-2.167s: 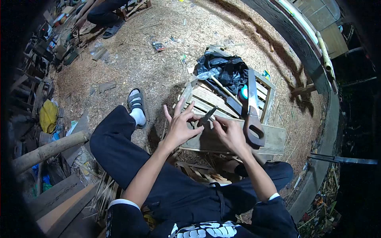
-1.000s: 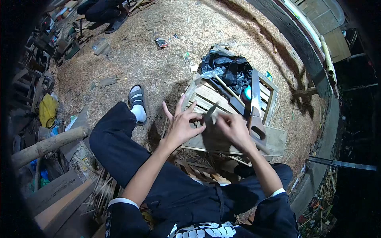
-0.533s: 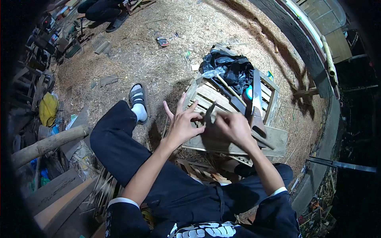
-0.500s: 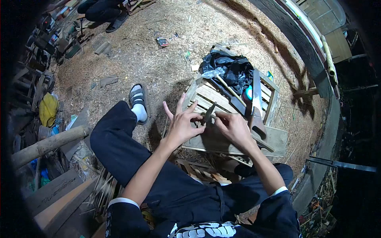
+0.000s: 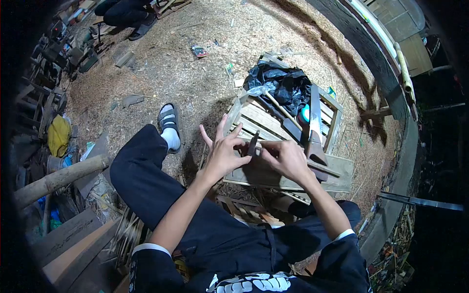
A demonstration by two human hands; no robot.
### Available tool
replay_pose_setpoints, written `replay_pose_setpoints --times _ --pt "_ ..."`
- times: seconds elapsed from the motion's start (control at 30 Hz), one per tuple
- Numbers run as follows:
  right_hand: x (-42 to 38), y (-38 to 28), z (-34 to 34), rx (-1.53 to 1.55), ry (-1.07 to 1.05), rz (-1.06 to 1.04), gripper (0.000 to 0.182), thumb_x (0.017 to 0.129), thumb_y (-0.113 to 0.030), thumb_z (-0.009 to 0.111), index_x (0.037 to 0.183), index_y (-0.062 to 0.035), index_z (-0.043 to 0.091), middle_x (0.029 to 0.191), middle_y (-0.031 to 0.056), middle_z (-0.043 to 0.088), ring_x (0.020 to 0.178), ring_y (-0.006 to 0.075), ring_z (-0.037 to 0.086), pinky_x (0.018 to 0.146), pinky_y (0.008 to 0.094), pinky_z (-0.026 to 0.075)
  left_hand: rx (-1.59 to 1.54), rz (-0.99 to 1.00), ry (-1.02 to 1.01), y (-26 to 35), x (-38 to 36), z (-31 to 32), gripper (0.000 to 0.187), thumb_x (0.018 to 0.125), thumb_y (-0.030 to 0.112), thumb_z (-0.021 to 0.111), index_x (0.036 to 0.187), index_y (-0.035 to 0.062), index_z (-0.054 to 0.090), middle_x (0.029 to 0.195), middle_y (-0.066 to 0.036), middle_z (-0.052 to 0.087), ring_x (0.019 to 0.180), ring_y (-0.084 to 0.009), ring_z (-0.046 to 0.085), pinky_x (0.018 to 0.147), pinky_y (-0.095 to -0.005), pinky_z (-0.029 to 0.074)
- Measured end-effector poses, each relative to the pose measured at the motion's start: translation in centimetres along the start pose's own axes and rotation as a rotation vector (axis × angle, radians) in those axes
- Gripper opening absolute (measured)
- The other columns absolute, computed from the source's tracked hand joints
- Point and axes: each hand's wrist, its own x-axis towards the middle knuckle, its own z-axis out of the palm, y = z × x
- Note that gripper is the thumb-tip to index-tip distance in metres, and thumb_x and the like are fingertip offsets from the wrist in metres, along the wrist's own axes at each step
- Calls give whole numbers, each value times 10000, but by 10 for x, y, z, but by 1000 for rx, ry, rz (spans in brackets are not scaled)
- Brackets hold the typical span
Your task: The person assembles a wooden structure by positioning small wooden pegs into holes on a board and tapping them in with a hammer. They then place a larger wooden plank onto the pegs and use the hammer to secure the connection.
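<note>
What looks like a small hammer, with a dark narrow head (image 5: 253, 143) and a pale wooden handle (image 5: 323, 168), is held between both hands above a wooden board (image 5: 342, 171). My left hand (image 5: 225, 152) pinches the head between thumb and index finger, its other fingers spread. Closed around the handle near the head is my right hand (image 5: 287, 158); the handle sticks out beneath it to the lower right. Just beyond the hands stands a slatted wooden stool or crate (image 5: 259, 117). A handsaw (image 5: 315, 115) lies along its right side.
On the slats are a black plastic bag (image 5: 288, 90), another pale-handled tool (image 5: 281, 105) and a teal-and-white round item (image 5: 306, 114). A bamboo pole (image 5: 63, 177) and scrap wood crowd the left. Another person's legs (image 5: 126, 17) are at top left. Wood shavings (image 5: 195, 83) cover the ground.
The dark head has turned and shifted slightly left between my fingers. The handle's far end has swung up a little. My right hand has rolled slightly; both hands keep their hold.
</note>
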Motion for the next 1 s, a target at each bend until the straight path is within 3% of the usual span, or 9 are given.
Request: replay_pose_setpoints --times 0.13,0.27,0.4,0.47,0.6,0.63,0.67,0.87,1.0 --pt "9 6 2 289 334 76 310 962 -296 696 1139 -64 800 924 239 760 789 388 760 733 444 596 15 -2 12 -3 -1 2 320 702 402 894 887 150 826 1588 -28 569 1643 -323 136 1173 -744 -224" --pt "4 17 8 46 126 -35 294 964 -278 682 1140 -76 804 852 236 747 753 391 747 693 455 580 -10 3 1 -1 1 3 317 695 400 896 898 166 829 1589 -27 568 1643 -323 134 1171 -741 -231" --pt "8 8 4 238 283 99 344 945 -308 692 1163 -63 798 862 251 743 796 398 748 747 455 584 11 -9 -5 -2 0 2 288 698 395 891 880 181 828 1580 -22 578 1643 -325 134 1171 -738 -233" --pt "5 7 4 53 73 43 352 953 -296 690 1176 -42 788 870 257 744 799 374 764 740 433 584 -8 2 20 -5 -1 6 285 697 394 890 878 183 828 1576 -24 583 1643 -325 134 1173 -736 -234" --pt "12 18 4 308 232 142 391 954 -297 692 1209 -12 771 924 238 774 850 293 785 791 385 592 -17 -10 12 -3 0 4 295 689 396 890 888 185 833 1583 -18 575 1644 -325 133 1177 -736 -226" --pt "10 10 -2 209 145 160 347 948 -326 699 1164 -72 797 840 222 747 751 386 745 706 450 582 -7 -11 17 -4 0 6 301 687 395 897 888 180 832 1600 -12 558 1644 -326 129 1177 -743 -216" --pt "3 16 5 11 108 -12 322 961 -305 692 1170 -84 799 811 214 743 704 343 750 669 421 568 -4 -12 16 -5 -1 5 301 687 395 897 888 180 832 1600 -12 558 1644 -326 129 1177 -743 -216" --pt "5 17 13 316 268 92 374 947 -318 702 1185 -42 788 868 218 762 727 360 744 694 441 575 6 -23 -21 -3 -1 3 307 695 405 906 882 175 824 1609 -16 548 1645 -326 123 1173 -747 -216" --pt "2 12 3 4 153 -50 336 960 -278 696 1185 -48 792 896 229 764 752 319 771 683 403 581 -38 -2 11 -4 2 7 316 699 416 907 877 170 821 1609 -21 547 1644 -337 123 1170 -750 -213"
